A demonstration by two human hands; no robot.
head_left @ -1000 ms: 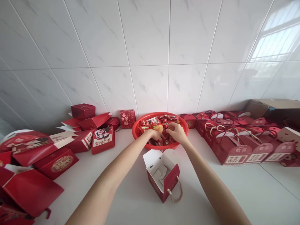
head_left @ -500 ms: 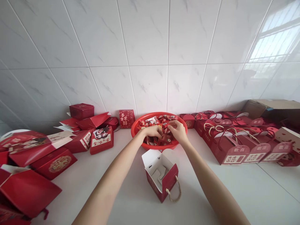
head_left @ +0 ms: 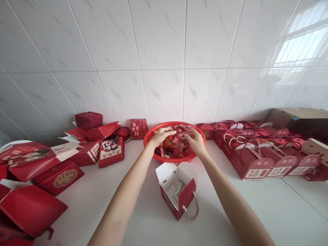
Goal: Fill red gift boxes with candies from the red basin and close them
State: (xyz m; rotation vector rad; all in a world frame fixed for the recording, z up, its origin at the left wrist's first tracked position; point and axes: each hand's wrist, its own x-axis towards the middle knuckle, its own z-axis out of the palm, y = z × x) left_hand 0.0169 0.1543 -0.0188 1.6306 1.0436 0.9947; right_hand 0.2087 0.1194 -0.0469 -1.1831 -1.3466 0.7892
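One red basin point(head_left: 174, 160): upright, beyond the box.
Open box point(head_left: 171, 204): upright on the counter, flaps raised.
Left hand point(head_left: 161, 136): fingers bent, close together, grip unclear; higher than earlier.
Right hand point(head_left: 195, 140): fingers curved towards thumb, grip unclear.
Wrapped sweets point(head_left: 169, 144): in basin, below and between fingertips, partly blurred.

Left hand point(head_left: 162, 135): raised from among the sweets point(head_left: 167, 150), now higher and farther left over the basin point(head_left: 146, 141). Red pieces point(head_left: 178, 145): blurred, newly showing between it and right hand point(head_left: 196, 140). Sweets formerly beneath left hand: now uncovered.
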